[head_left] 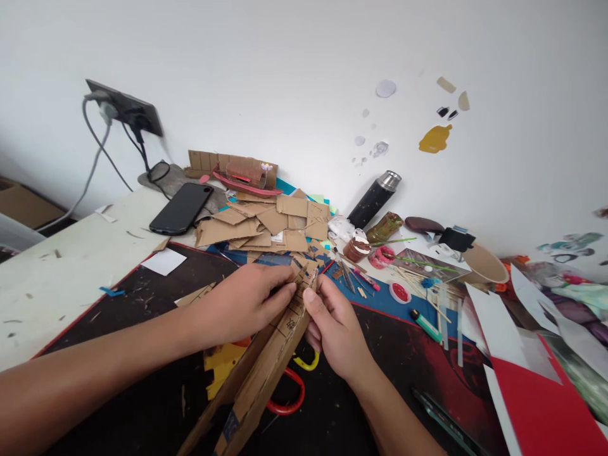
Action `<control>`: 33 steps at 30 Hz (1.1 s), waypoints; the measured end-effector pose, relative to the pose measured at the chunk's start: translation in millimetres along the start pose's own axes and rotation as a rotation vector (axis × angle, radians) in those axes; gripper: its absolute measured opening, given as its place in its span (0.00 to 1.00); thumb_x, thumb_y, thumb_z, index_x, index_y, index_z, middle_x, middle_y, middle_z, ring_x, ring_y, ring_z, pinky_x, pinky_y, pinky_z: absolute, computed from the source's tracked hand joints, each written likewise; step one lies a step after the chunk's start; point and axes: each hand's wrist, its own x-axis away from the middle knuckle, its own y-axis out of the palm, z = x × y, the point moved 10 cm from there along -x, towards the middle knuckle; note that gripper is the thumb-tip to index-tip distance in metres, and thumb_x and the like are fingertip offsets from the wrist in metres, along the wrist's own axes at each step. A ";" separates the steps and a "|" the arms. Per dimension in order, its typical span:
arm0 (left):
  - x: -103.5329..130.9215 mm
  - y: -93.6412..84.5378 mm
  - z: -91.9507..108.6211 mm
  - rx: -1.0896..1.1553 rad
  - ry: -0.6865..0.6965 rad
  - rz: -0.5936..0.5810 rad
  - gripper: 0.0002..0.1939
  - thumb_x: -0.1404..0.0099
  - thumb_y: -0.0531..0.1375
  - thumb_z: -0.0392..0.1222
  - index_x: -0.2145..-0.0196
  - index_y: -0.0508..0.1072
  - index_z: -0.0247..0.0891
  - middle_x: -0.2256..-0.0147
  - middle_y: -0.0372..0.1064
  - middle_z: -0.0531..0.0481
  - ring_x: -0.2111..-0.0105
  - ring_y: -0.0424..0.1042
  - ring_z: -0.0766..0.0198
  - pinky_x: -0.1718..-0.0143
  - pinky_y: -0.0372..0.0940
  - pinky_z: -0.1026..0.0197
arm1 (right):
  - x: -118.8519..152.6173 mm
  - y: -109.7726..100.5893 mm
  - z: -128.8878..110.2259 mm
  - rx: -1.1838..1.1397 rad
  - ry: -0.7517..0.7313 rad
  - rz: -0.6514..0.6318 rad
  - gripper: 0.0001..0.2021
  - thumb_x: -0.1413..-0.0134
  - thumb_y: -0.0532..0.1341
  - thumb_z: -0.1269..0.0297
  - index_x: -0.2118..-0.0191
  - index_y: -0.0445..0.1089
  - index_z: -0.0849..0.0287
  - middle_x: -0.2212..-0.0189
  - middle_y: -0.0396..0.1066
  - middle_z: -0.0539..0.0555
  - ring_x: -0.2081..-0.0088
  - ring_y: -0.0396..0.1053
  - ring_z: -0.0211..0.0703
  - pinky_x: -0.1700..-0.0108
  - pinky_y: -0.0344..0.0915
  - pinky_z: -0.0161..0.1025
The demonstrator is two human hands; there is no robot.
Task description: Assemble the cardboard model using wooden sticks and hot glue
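A long, folded cardboard strip with printed marks runs from the bottom edge up between my hands. My right hand grips its upper right side, thumb on the face and fingers behind. My left hand is closed at the upper left side, thumb and fingers pinched against the cardboard; its fingertips are partly hidden. Below the strip, a red handle loop and a yellow handle loop stick out. Part of a yellow object shows under my left forearm.
Cardboard scraps are heaped at the back beside a small red model boat and a black phone. A black flask, paint pots and a green glue-like tube lie right. A dark cutter-like tool is at front right.
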 end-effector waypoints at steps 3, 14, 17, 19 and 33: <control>-0.5 0.9 -0.2 -0.002 0.000 -0.004 0.17 0.22 0.50 0.47 0.71 0.62 0.42 0.77 0.61 0.57 0.77 0.61 0.65 0.71 0.54 0.60 | -0.5 -0.2 0.9 -0.002 0.005 -0.002 0.24 0.33 0.67 0.38 0.61 0.61 0.52 0.80 0.51 0.37 0.84 0.46 0.29 0.83 0.52 0.27; 0.8 0.3 -1.7 0.005 -0.003 0.001 0.17 0.22 0.51 0.47 0.70 0.62 0.42 0.76 0.62 0.57 0.76 0.62 0.65 0.71 0.54 0.60 | 0.0 -0.6 0.5 0.021 0.012 0.007 0.24 0.34 0.67 0.36 0.61 0.62 0.52 0.80 0.51 0.37 0.84 0.47 0.30 0.83 0.52 0.28; 1.7 -0.1 -0.8 0.003 0.011 0.009 0.16 0.22 0.51 0.46 0.71 0.62 0.42 0.77 0.62 0.57 0.77 0.62 0.65 0.71 0.54 0.60 | 0.2 -0.8 0.6 0.026 0.009 0.007 0.24 0.33 0.66 0.36 0.60 0.62 0.52 0.79 0.52 0.37 0.84 0.47 0.30 0.83 0.52 0.28; 1.8 -0.2 -0.3 0.003 0.020 0.013 0.16 0.22 0.52 0.45 0.71 0.63 0.42 0.77 0.62 0.57 0.77 0.62 0.65 0.71 0.54 0.60 | 0.3 -0.7 0.9 0.029 0.010 0.004 0.24 0.33 0.66 0.37 0.60 0.61 0.52 0.79 0.52 0.37 0.84 0.47 0.30 0.83 0.52 0.29; 1.6 0.3 -0.8 0.000 0.008 0.000 0.16 0.22 0.51 0.45 0.70 0.63 0.42 0.76 0.63 0.57 0.76 0.63 0.64 0.71 0.55 0.60 | 0.8 0.2 0.5 0.019 0.007 0.004 0.23 0.32 0.66 0.38 0.60 0.61 0.52 0.79 0.52 0.37 0.84 0.47 0.30 0.84 0.52 0.29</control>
